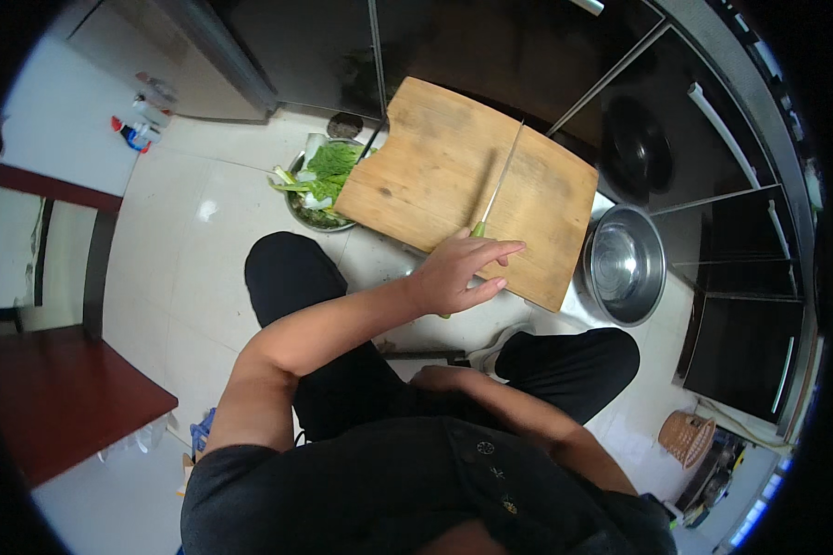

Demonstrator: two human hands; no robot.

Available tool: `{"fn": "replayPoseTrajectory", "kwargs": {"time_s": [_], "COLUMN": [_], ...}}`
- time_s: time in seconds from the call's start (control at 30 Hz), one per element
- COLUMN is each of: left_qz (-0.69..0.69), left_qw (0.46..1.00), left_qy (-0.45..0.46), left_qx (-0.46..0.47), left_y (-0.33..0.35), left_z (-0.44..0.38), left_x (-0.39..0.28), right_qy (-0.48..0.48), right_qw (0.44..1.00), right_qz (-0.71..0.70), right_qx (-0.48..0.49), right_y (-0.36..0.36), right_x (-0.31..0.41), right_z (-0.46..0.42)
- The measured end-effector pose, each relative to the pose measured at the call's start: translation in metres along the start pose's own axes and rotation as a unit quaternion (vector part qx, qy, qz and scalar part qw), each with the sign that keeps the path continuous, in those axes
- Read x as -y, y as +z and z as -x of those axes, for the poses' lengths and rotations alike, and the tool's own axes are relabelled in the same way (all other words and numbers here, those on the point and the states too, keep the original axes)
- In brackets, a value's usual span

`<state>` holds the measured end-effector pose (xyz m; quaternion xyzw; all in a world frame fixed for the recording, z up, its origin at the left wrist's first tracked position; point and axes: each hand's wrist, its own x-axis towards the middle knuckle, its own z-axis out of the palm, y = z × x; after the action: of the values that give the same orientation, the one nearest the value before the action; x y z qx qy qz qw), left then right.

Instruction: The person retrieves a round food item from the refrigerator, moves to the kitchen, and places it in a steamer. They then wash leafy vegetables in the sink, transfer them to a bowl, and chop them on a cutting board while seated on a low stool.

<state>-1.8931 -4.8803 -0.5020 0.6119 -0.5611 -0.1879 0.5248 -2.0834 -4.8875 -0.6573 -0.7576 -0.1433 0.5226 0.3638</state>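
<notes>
A kitchen knife [503,173] with a green handle is seen nearly edge-on over a wooden cutting board [423,159], its blade pointing away from me. My left hand [458,270] wraps over the handle at the board's near edge, with index finger and thumb stretched out; its other fingers are mostly hidden. In my lap rests my right hand [441,378], its fingers largely hidden. Leafy green vegetables [330,170] with white stalks fill a metal bowl [296,208], partly behind the board's left side. At the board's right stands a large metal basin [625,263].
Dark glossy cabinets [500,48] rise beyond the board. Spray bottles [139,132] stand by the wall at upper left. A dark red wooden surface [76,395] is at left, and a woven basket [684,438] at lower right. My knees flank the near side of the board.
</notes>
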Motion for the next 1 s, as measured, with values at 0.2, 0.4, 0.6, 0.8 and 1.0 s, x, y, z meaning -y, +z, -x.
{"fn": "replayPoseTrajectory", "kwargs": {"time_s": [0.2, 0.4, 0.6, 0.8, 1.0], "left_qz": [-0.045, 0.065, 0.119, 0.099, -0.063], "left_qw": [0.998, 0.993, 0.991, 0.957, 0.854], "left_qy": [-0.019, -0.044, -0.042, -0.116, -0.404], "left_qx": [-0.040, -0.090, -0.045, -0.246, -0.321], "left_y": [0.024, 0.044, 0.024, -0.142, -0.209], "left_z": [0.025, 0.040, 0.047, 0.059, 0.157], "left_x": [-0.019, -0.040, -0.051, 0.006, 0.269], "right_qy": [-0.039, -0.164, -0.098, 0.063, 0.093], "right_qw": [0.807, 0.689, 0.555, 0.562, 0.566], "right_qz": [-0.414, -0.462, -0.520, -0.394, -0.379], "right_qx": [-0.418, -0.534, -0.642, -0.725, -0.726], "right_y": [-0.027, -0.047, -0.083, -0.095, -0.124], "right_x": [0.012, 0.091, 0.112, 0.058, 0.037], "right_z": [0.121, 0.146, 0.117, 0.135, 0.130]}}
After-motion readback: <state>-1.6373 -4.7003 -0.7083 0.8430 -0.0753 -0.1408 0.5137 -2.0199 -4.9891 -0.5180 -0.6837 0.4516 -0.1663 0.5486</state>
